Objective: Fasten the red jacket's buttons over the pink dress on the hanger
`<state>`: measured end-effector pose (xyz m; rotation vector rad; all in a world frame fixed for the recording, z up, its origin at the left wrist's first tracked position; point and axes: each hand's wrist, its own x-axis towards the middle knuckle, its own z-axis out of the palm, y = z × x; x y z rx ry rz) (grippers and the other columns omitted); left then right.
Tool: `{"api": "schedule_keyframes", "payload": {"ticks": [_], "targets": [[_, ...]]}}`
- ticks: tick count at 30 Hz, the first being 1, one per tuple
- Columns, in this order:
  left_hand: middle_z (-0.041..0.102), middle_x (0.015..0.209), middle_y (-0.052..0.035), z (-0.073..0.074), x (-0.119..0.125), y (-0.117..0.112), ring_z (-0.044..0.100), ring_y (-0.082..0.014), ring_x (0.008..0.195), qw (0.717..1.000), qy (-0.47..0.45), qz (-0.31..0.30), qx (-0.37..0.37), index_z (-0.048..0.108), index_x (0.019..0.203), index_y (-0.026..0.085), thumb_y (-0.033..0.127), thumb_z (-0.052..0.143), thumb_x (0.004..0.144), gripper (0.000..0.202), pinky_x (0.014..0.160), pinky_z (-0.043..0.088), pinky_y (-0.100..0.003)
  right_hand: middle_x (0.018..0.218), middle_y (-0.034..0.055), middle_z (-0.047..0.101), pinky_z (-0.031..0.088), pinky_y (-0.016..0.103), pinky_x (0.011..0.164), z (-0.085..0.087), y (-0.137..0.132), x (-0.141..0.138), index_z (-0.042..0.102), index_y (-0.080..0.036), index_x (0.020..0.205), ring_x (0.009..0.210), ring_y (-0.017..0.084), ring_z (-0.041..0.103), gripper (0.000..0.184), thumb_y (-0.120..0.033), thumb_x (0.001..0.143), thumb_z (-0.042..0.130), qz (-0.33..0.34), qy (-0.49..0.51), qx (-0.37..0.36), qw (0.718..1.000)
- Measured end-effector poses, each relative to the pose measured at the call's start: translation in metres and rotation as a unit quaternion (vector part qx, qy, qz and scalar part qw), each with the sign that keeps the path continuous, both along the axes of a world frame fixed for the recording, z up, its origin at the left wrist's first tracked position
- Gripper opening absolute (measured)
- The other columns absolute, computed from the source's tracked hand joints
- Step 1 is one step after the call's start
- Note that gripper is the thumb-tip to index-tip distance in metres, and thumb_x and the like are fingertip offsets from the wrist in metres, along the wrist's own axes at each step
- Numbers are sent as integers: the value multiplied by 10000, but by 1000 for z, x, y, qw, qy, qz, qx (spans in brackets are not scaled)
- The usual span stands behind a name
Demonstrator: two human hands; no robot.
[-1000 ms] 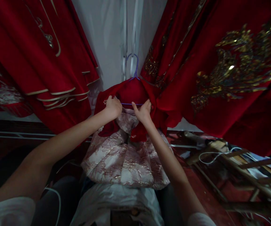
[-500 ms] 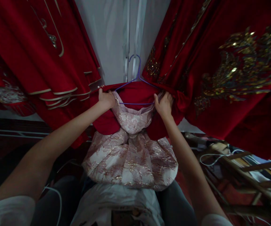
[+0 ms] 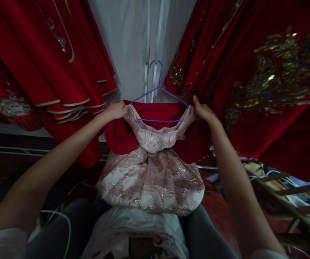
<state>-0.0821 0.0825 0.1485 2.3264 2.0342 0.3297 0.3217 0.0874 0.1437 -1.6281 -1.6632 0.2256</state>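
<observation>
In the middle of the head view a pink and white brocade dress (image 3: 152,180) with gold thread hangs on a purple hanger (image 3: 159,86). A red cloth garment (image 3: 122,138) lies behind its neckline, with rounded panels down both sides. My left hand (image 3: 118,109) is closed on the red garment by the left shoulder of the dress. On the other side, my right hand (image 3: 203,110) is closed round the red garment's edge beside the right strap, thumb up; its fingers are mostly hidden. The hanger's hook stands above, with nothing visibly in it.
Red garments with pale trim (image 3: 71,102) hang at left, and a red garment with gold sequins (image 3: 276,79) at right. A grey-white panel (image 3: 128,43) stands behind. A wooden rack (image 3: 286,194) with white cables is at lower right. A whitish bag-like cloth (image 3: 135,226) lies below the dress.
My right hand has moved outward to the right, off the dress strap, drawing the red garment wider. My left hand has shifted slightly. The right strap now shows on the hanger.
</observation>
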Motion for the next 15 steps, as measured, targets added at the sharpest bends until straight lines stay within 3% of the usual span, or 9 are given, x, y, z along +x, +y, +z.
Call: {"api": "schedule_keyframes", "payload": {"ticks": [2, 4, 8, 11, 15], "targets": [[656, 1177, -107, -8, -9, 7, 620, -247, 1057, 996, -67, -50, 20, 576, 1206, 182, 409, 269, 914, 481, 886, 454, -332, 543, 40, 542, 476, 304, 610, -2, -11, 4, 589, -177, 636, 592, 186, 586, 621, -732, 826, 385, 56, 6, 17, 998], [680, 1128, -65, -18, -13, 12, 632, -213, 989, 987, -117, -100, 53, 585, 1203, 214, 455, 303, 909, 474, 862, 461, -298, 657, 30, 614, 479, 272, 624, -7, -25, 2, 619, -175, 772, 641, 164, 595, 524, -662, 844, 439, 91, 24, 81, 992], [694, 1118, -62, -31, -16, 14, 624, -214, 989, 971, -162, -129, 124, 652, 1146, 211, 512, 413, 874, 470, 876, 457, -288, 1028, 89, 679, 485, 311, 831, -20, -46, -13, 608, -175, 1062, 936, 194, 630, 404, -493, 922, 402, 92, 18, 215, 972], [687, 1160, -57, -32, -15, 12, 610, -219, 1060, 961, -183, -136, 157, 699, 1092, 209, 479, 419, 887, 439, 920, 447, -289, 1113, 123, 658, 447, 354, 922, -22, -52, -21, 591, -168, 1126, 1042, 225, 603, 377, -418, 941, 377, 59, -60, 226, 971], [683, 1182, -36, -33, -9, 1, 616, -235, 1088, 957, -197, -100, 186, 696, 1127, 229, 447, 421, 902, 417, 919, 452, -299, 1002, 130, 674, 471, 339, 842, -18, -49, -17, 600, -160, 1053, 919, 227, 625, 352, -412, 941, 381, 49, -78, 201, 975]]}}
